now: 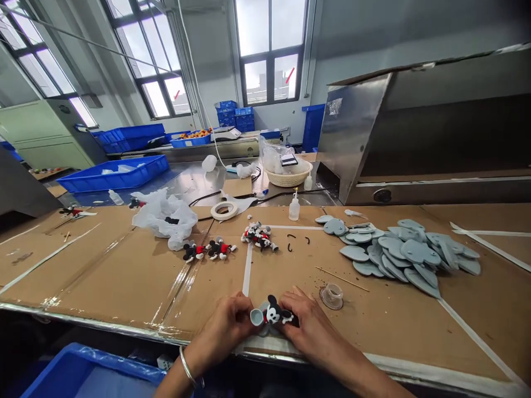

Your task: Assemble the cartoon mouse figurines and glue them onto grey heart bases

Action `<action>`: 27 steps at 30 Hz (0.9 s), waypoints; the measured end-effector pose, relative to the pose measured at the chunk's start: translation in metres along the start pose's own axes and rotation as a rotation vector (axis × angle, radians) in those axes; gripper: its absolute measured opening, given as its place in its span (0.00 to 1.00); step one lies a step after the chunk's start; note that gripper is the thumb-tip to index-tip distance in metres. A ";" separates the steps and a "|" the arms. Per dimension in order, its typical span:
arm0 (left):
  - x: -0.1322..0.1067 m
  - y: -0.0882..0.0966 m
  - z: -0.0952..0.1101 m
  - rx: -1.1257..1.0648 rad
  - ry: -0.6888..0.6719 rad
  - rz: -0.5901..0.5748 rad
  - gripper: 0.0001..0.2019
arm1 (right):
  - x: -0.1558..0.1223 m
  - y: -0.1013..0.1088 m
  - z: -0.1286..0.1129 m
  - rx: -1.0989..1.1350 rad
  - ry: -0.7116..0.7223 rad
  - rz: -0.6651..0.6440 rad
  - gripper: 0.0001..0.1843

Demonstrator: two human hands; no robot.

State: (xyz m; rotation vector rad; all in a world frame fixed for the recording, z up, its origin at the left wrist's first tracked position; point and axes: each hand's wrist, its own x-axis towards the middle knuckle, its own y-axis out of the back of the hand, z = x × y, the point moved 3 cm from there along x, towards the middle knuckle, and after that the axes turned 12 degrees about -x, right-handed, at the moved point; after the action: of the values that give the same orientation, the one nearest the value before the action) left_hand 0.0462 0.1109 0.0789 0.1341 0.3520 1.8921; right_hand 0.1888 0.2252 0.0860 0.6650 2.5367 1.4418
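Close to the table's front edge, a small Mickey Mouse figurine (272,315) with black ears and a white face sits between my hands. A round grey cup-like part (256,317) is at its left, and a grey base piece shows partly beneath it. My left hand (230,320) has its fingers closed at the cup side. From the other side my right hand (305,318) pinches the figurine near its black and white parts. My fingers hide some of the base. Beyond my right hand stands a small clear cup (332,296) with dark residue around its foot.
Grey flat pieces (402,251) are heaped at the right. More figurines (259,236) lie mid-table, near three black curved bits (290,247). A thin stick (342,279), a dropper bottle (294,205), a tape roll (224,210) and a plastic bag (166,218) lie around. Below left is a blue bin (89,354).
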 end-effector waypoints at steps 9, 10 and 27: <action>0.001 -0.001 0.004 0.118 -0.084 0.037 0.10 | 0.004 -0.002 0.006 -0.038 0.022 0.057 0.04; 0.001 -0.001 0.005 0.126 -0.101 0.036 0.10 | 0.003 -0.003 0.006 -0.044 0.024 0.061 0.03; 0.000 -0.004 0.004 0.091 -0.115 -0.032 0.06 | 0.000 0.003 -0.004 -0.048 0.006 -0.016 0.06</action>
State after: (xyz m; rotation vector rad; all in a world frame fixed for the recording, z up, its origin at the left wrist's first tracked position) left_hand 0.0510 0.1126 0.0819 0.2952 0.3595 1.8284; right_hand 0.1886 0.2234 0.0900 0.6323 2.4975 1.4968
